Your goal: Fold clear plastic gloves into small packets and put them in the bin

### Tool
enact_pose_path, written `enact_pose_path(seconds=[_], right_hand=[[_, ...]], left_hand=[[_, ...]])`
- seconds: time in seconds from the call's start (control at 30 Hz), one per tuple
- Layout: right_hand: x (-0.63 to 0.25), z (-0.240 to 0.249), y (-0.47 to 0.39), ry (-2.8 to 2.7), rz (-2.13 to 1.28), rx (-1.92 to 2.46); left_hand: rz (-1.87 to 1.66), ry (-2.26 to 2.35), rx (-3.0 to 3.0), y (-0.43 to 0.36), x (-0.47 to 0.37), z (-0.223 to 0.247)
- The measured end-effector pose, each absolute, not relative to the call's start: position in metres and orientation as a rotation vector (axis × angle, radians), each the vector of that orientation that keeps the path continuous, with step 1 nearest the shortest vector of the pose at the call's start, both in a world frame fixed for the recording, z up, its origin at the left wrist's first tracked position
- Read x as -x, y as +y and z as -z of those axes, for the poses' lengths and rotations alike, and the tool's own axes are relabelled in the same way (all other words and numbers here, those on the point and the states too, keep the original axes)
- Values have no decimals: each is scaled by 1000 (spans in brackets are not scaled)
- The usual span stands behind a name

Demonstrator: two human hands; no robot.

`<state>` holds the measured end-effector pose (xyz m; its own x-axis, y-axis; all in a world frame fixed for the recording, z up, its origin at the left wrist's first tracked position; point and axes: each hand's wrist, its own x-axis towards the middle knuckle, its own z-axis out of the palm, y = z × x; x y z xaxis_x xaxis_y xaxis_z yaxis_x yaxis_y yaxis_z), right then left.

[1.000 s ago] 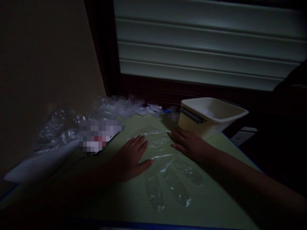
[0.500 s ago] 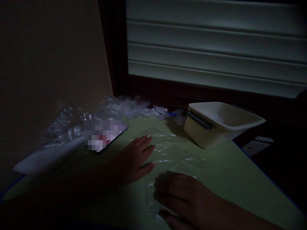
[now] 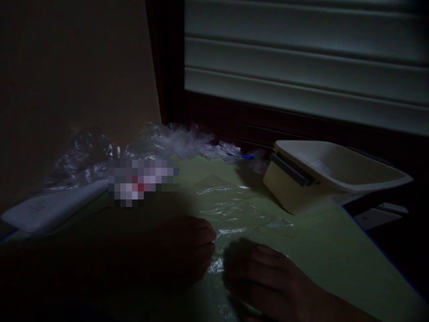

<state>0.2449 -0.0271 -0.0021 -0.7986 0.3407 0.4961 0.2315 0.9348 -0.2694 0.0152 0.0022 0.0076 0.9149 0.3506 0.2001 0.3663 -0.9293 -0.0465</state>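
Starting at your far left, a white packet (image 3: 50, 208) lies along the mat's edge below crumpled clear plastic (image 3: 157, 143). Your left hand (image 3: 184, 250) rests curled on the clear plastic sheet (image 3: 231, 208), which is spread flat mid-mat; your right hand (image 3: 264, 279) presses its near end, fingers bent, gripping nothing that you can make out. Rightward, the cream tub (image 3: 335, 174) stands apart, with bare green mat (image 3: 335, 250) before it.
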Motion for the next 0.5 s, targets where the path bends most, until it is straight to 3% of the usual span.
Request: enact_pose_path(seconds=[0.17,0.5], right_hand=[[-250,3,-21,-2473,-325,418],[-253,3,-25,-2623,-497,487]], left_hand=[[606,-587,3174,4,-4,-4],[604,-505,3002,-3,0,0]])
